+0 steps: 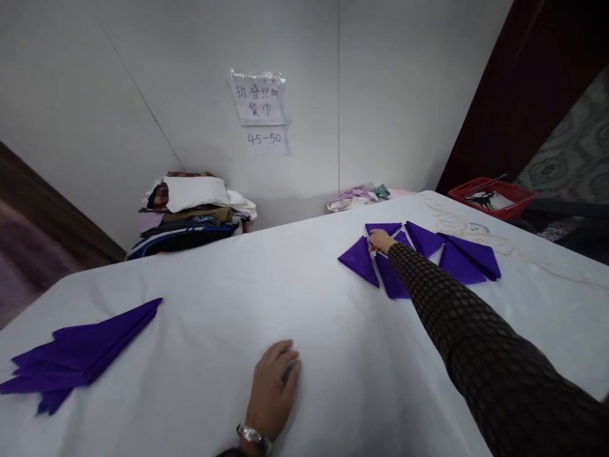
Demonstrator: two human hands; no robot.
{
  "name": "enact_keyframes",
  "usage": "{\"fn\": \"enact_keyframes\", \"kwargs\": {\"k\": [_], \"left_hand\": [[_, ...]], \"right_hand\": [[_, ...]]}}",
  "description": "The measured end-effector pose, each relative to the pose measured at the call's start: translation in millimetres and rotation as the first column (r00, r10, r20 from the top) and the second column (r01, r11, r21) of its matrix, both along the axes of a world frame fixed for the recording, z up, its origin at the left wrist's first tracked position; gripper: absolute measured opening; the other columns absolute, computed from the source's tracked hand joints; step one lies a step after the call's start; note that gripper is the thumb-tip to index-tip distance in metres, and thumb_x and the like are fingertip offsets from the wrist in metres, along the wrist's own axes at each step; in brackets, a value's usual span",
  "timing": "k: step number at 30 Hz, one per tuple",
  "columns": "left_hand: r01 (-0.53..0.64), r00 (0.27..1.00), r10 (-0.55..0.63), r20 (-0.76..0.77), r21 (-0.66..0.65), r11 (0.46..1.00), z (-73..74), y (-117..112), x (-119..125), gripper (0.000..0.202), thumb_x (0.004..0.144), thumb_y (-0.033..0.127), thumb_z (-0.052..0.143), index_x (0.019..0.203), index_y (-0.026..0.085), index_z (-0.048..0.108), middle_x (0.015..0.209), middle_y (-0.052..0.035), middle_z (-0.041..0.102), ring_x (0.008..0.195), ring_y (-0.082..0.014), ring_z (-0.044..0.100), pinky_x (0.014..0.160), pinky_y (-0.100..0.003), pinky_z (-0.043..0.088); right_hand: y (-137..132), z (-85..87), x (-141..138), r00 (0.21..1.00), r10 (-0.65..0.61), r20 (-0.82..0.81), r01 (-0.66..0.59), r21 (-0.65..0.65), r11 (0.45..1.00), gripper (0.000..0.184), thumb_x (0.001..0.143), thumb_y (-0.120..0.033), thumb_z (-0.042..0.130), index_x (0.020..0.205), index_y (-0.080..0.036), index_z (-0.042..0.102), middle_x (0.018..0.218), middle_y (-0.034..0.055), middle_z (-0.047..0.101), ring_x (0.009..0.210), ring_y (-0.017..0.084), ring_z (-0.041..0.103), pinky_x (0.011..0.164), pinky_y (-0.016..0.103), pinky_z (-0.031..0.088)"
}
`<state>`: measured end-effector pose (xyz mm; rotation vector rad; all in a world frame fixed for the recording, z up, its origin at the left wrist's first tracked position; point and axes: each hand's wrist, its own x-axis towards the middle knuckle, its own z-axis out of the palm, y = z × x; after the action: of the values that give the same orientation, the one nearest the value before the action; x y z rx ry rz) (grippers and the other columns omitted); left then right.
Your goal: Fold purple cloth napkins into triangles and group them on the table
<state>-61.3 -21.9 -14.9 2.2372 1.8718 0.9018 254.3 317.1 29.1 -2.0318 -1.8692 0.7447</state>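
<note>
My right hand [382,240] reaches far across the table, its fingers closed in a pinch at the corner of a folded purple napkin [359,261]. More purple napkins folded into triangles lie about it: one in front of the hand [391,277], one behind it [383,228], and others to the right [423,239]. My left hand [273,388], with a silver watch on the wrist, rests on the white tablecloth, fingers loosely stretched and holding nothing. At the far left lies a loose fan of purple cloth napkins [90,352], narrowing to a point.
The table wears a white tablecloth [214,304]. Behind its edge stand a pile of folded clothes [195,206] and a smaller heap of fabric [354,198]. A red basket [518,202] sits at the back right. Handwritten paper signs [261,105] hang on the wall.
</note>
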Motion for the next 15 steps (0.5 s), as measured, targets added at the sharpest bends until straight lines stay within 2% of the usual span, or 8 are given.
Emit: {"fn": "enact_keyframes", "kwargs": {"k": [3, 7, 11, 15], "left_hand": [[-0.008, 1.0, 0.008, -0.016, 0.011, 1.0, -2.6, -1.0, -1.1, 0.019, 0.084, 0.031, 0.052, 0.092, 0.023, 0.067, 0.109, -0.0069, 0.065, 0.105, -0.024, 0.058, 0.087, -0.045, 0.051], [-0.019, 0.999, 0.02, -0.035, 0.034, 0.999, -7.2, -1.7, -2.9, 0.019, 0.083, 0.033, 0.053, 0.093, 0.024, 0.067, 0.11, -0.0069, 0.065, 0.105, -0.0244, 0.059, 0.085, -0.044, 0.053], [-0.021, 0.999, 0.025, -0.049, 0.071, 0.997, -11.6, -2.6, -5.6, 0.018, 0.082, 0.033, 0.055, 0.093, 0.025, 0.067, 0.111, -0.0063, 0.065, 0.105, -0.0245, 0.059, 0.083, -0.044, 0.054], [0.006, 0.998, -0.001, -0.06, 0.095, 0.995, -14.0, -2.7, -8.6, 0.017, 0.08, 0.031, 0.057, 0.093, 0.026, 0.066, 0.112, -0.0056, 0.065, 0.105, -0.0243, 0.06, 0.081, -0.042, 0.055]], "right_hand": [[16.3, -6.0, -2.2, 0.999, -0.034, 0.01, 0.035, -0.102, 0.994, 0.032, 0.089, -0.033, 0.054, 0.116, -0.016, 0.053, 0.116, 0.0088, 0.055, 0.097, 0.02, 0.058, 0.081, 0.04, 0.05], [32.3, -8.0, -6.6, 0.997, -0.061, 0.037, 0.067, -0.168, 0.984, 0.033, 0.089, -0.033, 0.054, 0.116, -0.016, 0.053, 0.116, 0.0088, 0.055, 0.097, 0.02, 0.058, 0.081, 0.04, 0.05], [43.7, -5.3, -11.3, 0.995, -0.067, 0.08, 0.08, -0.182, 0.98, 0.033, 0.089, -0.033, 0.054, 0.117, -0.015, 0.053, 0.116, 0.0089, 0.056, 0.097, 0.02, 0.058, 0.081, 0.04, 0.05], [51.4, -1.7, -14.3, 0.988, -0.046, 0.151, 0.068, -0.141, 0.988, 0.033, 0.088, -0.034, 0.055, 0.114, -0.013, 0.055, 0.112, 0.0099, 0.057, 0.095, 0.02, 0.059, 0.08, 0.039, 0.05]]}}
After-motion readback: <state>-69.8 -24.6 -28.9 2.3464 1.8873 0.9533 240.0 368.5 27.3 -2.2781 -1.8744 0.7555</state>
